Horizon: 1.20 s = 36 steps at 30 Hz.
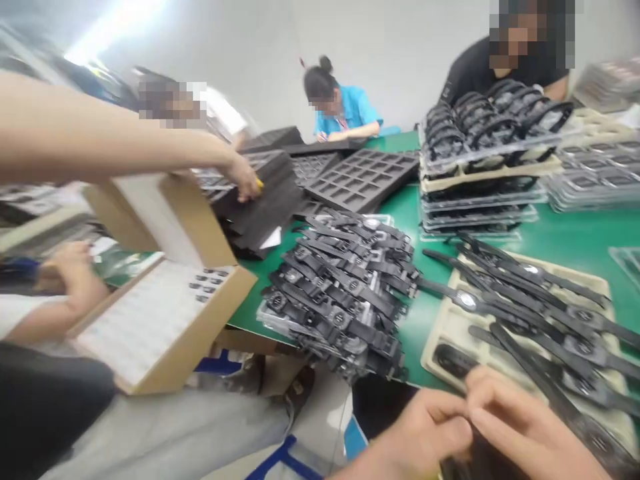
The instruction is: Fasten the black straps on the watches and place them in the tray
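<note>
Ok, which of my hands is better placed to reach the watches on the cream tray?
Probably your right hand: it appears beside the cream tray and its watches, while your left hand is farther from them. Both hands seem busy at a dark item, though, so neither looks free.

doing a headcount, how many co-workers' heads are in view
3: person in white, upper left; person in blue, top middle; person in black, upper right. Blur may hide others.

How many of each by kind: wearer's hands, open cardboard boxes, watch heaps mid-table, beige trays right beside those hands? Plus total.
Wearer's hands, left hand and right hand: 2
Open cardboard box: 1
Watch heap: 1
Beige tray: 1
Total: 5
</note>
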{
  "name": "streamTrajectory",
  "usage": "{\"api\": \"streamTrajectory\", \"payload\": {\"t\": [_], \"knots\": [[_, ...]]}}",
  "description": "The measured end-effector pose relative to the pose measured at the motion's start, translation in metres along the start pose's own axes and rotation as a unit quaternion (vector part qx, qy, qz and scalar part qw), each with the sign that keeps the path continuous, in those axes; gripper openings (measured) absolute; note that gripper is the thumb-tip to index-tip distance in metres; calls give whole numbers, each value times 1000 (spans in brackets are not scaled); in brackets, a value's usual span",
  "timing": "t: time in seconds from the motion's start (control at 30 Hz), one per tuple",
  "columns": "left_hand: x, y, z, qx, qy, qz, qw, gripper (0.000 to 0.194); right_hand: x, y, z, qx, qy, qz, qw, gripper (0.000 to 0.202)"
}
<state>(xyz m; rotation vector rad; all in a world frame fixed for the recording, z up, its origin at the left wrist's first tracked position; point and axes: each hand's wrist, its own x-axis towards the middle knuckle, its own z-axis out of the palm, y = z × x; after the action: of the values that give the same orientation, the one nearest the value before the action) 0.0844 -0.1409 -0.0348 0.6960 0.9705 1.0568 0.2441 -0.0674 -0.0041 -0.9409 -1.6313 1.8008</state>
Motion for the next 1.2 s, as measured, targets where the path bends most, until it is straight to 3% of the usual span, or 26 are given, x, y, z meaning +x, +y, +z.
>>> {"api": "streamTrajectory", "payload": {"t": [0.2, 0.33, 0.43, 0.57, 0.77, 1.2], "knots": [[9, 6, -1, -1, -72, -9, 997, 69, -2, -20, -7, 109, -33, 109, 988, 43], [8, -5, 5, 6, -119, -46, 992, 69, 1, -22, -10, 137, 67, 121, 981, 43], [8, -24, 9, -50, -95, -84, 991, 78, 7, -23, -12, 116, 125, 95, 981, 46], [10, -39, 8, -84, -73, -97, 989, 79, 15, -22, -12, 115, 144, 92, 979, 47], [9, -36, 6, -100, -74, -111, 986, 75, 23, -21, -10, 127, 173, 97, 972, 51], [12, -37, -2, -98, -84, -107, 986, 74, 27, -18, -6, 114, 176, 105, 972, 47]]}}
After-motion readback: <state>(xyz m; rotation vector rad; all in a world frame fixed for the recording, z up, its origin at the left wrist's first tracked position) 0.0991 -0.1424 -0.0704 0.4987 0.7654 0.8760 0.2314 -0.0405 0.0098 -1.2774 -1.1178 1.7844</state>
